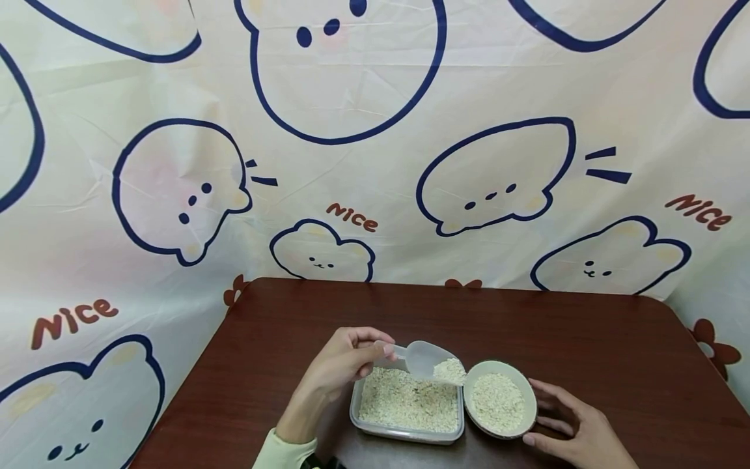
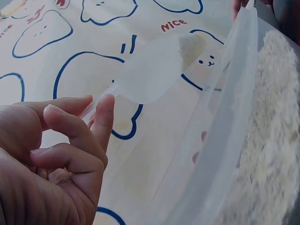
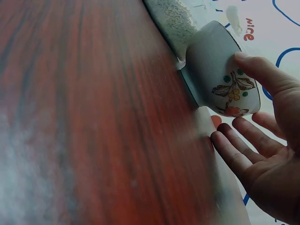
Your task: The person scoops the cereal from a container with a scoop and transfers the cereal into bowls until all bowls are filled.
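My left hand (image 1: 346, 358) pinches the handle of a translucent plastic scoop (image 1: 423, 358) between thumb and fingers. Pale oat-like flakes (image 1: 450, 371) lie at the scoop's front, which overlaps the edge of a small bowl (image 1: 469, 404). Beneath the scoop, a clear rectangular container (image 1: 404, 432) holds more of these flakes. The bowl carries flakes too; a painted flower and leaves (image 3: 233, 91) mark its outside. At the bowl's right side is my right hand (image 1: 577, 423), its thumb (image 3: 262, 70) against the rim and its other fingers spread loosely by the bowl's side.
Both vessels stand side by side on a dark red-brown wooden table (image 1: 281, 339). Behind it hangs a pale cloth (image 1: 375, 169) with blue-outlined cartoon animals and red lettering. A light yellow sleeve (image 1: 284, 451) and something dark show at the left wrist.
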`<state>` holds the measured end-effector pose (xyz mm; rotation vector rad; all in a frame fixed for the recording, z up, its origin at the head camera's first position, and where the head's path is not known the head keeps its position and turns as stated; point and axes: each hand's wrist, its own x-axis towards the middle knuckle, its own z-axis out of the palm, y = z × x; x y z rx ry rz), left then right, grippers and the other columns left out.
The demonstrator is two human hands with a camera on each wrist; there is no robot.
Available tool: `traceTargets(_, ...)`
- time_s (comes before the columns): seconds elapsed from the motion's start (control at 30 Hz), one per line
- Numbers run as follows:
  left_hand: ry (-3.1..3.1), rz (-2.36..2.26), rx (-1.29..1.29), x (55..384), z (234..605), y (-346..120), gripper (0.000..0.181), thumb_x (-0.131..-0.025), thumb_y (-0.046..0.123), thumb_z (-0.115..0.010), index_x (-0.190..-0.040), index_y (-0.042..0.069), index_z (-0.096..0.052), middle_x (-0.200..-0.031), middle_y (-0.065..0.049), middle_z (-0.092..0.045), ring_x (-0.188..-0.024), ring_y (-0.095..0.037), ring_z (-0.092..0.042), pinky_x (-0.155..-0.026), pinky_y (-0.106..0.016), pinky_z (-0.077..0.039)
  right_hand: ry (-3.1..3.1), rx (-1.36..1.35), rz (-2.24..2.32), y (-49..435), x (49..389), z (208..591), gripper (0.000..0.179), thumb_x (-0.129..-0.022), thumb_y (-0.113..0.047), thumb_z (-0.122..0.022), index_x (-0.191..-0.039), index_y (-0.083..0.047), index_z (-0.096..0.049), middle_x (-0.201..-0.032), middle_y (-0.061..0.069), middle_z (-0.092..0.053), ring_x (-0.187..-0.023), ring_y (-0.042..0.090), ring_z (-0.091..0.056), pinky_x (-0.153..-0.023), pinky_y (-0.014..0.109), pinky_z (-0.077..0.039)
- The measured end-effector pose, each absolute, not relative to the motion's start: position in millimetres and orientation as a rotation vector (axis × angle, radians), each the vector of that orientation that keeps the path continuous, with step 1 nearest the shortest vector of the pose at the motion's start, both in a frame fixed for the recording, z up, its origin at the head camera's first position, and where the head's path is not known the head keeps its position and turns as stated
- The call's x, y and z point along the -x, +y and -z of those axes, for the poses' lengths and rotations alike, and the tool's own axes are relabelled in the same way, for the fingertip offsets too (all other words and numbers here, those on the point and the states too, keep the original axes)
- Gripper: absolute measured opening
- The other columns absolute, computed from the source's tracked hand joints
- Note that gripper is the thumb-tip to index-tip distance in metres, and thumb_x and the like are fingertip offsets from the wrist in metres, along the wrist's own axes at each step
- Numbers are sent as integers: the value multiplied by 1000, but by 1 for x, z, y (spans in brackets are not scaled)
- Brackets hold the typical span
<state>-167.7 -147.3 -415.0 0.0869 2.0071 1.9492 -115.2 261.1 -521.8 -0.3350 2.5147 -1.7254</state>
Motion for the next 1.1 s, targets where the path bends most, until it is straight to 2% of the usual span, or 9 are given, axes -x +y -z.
traceTargets(0.27, 1973, -1946, -143, 173, 414, -129, 25, -96, 11, -77, -115, -6, -75, -87, -1, -81, -49, -5, -44, -45, -18, -27, 2491, 278, 1712, 261, 116, 523, 84, -78, -14, -96, -152, -5, -56, -132, -36, -59, -112, -9, -68, -85, 27, -65)
traceTargets(0.73, 1948, -1932, -205, 178, 413, -101, 25, -97, 13, -78, -114, -5, -75, -84, 1, -80, -49, -6, -42, -46, -19, -27, 2519, 416, 1740, 263, 117, 524, 81, -79, -8, -95, -150, -2, -56, -135, -33, -60, -113, -8, -68, -84, 29, -66)
traceTargets(0.97, 1990, -1904, -220, 176, 415, -90, 19, -97, 11, -77, -111, -2, -77, -88, -6, -81, -49, -7, -41, -47, -20, -28, 2520, 380, 1727, 263, 118, 525, 82, -78, -9, -95, -150, -2, -56, -133, -33, -61, -112, -9, -68, -84, 28, -65)
traceTargets(1.1, 2009, -1897, -228, 176, 415, -85, 18, -97, 11, -76, -110, -2, -77, -92, -15, -82, -49, -7, -41, -49, -20, -32, 2514, 382, 1724, 264, 120, 525, 82, -80, -7, -94, -151, -1, -55, -134, -34, -59, -112, -9, -67, -84, 28, -65)
